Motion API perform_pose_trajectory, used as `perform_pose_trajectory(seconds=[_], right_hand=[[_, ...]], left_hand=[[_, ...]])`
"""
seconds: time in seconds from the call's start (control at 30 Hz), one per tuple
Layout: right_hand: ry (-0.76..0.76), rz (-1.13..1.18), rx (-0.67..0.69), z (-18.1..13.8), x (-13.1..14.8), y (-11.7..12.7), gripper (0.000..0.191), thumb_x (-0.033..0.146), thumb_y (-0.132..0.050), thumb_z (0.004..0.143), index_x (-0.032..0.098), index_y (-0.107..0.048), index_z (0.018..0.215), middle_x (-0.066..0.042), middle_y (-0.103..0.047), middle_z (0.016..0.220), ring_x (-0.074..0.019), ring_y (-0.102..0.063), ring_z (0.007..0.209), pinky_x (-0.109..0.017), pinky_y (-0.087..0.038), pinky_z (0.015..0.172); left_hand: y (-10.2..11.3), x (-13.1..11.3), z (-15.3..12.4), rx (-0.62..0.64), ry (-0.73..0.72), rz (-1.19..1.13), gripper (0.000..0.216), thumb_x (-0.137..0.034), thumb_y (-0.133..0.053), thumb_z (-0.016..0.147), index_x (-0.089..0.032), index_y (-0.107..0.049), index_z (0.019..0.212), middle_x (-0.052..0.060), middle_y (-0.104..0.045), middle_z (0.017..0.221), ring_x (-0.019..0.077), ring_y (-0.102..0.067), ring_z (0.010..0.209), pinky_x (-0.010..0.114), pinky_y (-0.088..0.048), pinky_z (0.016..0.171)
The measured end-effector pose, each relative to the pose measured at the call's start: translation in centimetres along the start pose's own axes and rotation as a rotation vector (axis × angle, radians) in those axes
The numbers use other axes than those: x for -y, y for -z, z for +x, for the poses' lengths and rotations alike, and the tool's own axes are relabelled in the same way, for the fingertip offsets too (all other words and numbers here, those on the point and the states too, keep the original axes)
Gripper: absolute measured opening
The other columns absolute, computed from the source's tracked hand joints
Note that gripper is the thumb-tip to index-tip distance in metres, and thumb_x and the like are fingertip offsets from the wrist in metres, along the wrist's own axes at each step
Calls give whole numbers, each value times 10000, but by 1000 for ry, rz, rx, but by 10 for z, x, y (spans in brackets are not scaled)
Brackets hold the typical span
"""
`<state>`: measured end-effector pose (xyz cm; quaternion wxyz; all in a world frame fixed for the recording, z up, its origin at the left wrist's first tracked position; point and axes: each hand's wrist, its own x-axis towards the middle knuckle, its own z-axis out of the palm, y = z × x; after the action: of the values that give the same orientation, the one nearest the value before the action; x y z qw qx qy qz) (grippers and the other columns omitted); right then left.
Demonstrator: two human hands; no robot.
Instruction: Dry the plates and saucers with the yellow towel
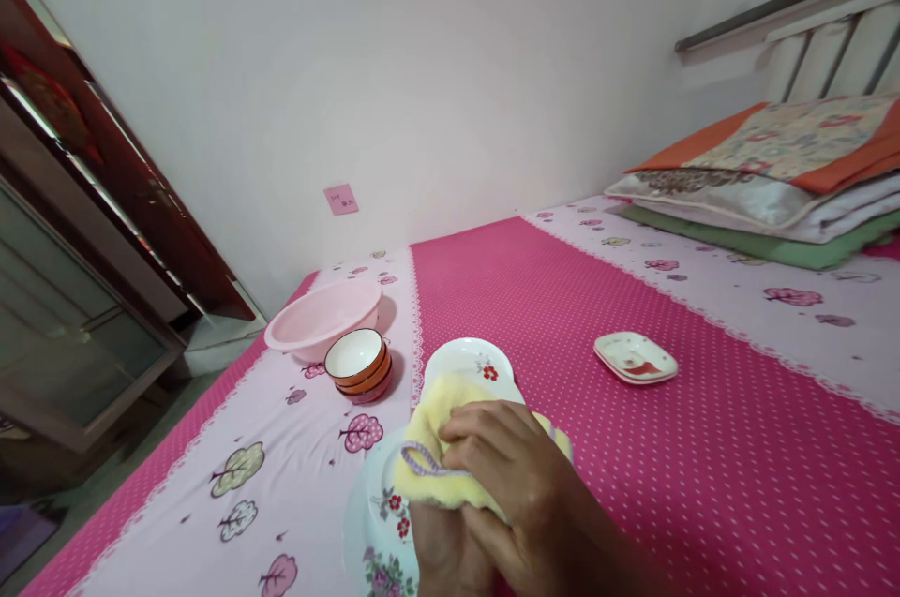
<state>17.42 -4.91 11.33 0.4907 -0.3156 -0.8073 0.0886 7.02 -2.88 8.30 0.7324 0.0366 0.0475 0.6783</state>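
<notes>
1. Well, the bed (pixel 703 447), spread with a pink dotted sheet, fills most of the view. Folded bedding (pixel 773 194) is stacked at its far right end.
2. A pink basin (pixel 320 316) sits at the far left, with a stack of bowls (pixel 357 363) just beside it.
3. The floral plate (pixel 380 508) is at the bottom centre, close to the person and half covered by the cloth. It looks like glazed ceramic, so I judge it stiff, smooth enough to slip, and breakable if dropped (the soft bed below would forgive a little). The rim, with support underneath, seems the surest place to hold it.
4. A second plate (pixel 470 355) lies just behind it, and a small square dish (pixel 637 358) lies well apart to the right.
5. The yellow cloth (pixel 436 428) is bunched on the floral plate. It looks plush, light and limp, and can be gripped anywhere.
6. The right hand (pixel 513 475) is on top, its fingers curled together and clamped on the yellow cloth, pressing it to the plate.
7. The left hand (pixel 440 559) shows below the cloth at the plate's near edge. It is mostly hidden, so I cannot tell how its fingers stand.
</notes>
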Motion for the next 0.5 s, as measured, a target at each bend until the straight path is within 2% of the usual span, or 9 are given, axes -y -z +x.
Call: perform_pose_trajectory(seconds=[0.07,0.17,0.27,0.4,0.5], right_hand=[[25,-35,-62,1,-2,0,431,-34,-520,737,224,-629,1065,-45,-720,1136,-256,-642,1094,-412,-510,985],[37,-105,-160,3,-7,4,349,2,-550,830,224,-636,1086,-50,-730,1109,-261,-653,1087,-409,-509,963],[30,-181,-241,5,-15,8,298,21,-550,887,212,-644,1096,-70,-726,1118,-262,-650,1096,-414,-492,952],[-24,-282,-273,4,-32,10,269,49,-543,917,208,-646,1108,-89,-722,1133,-275,-643,1101,-446,-470,959],[-121,-345,-254,0,-45,10,300,52,-514,908,216,-649,1119,-100,-718,1158,-297,-644,1108,-472,-477,948]], left_hand=[[6,2,0,-5,20,16,695,-166,-49,1080,-208,-713,1282,3,-753,709,60,-733,659,95,-541,702],[14,4,0,40,81,64,639,-235,-140,1095,-179,-773,1166,60,-795,806,81,-761,801,114,-545,806],[16,7,1,94,129,111,530,-276,-288,1075,-193,-811,1077,77,-825,939,138,-763,977,208,-541,964],[11,11,2,76,163,175,382,-293,-457,1018,-174,-806,1120,86,-812,1147,225,-712,1174,325,-466,1124],[11,9,3,81,164,200,366,-335,-505,1008,-168,-795,1158,103,-803,1186,262,-677,1248,387,-416,1183]])
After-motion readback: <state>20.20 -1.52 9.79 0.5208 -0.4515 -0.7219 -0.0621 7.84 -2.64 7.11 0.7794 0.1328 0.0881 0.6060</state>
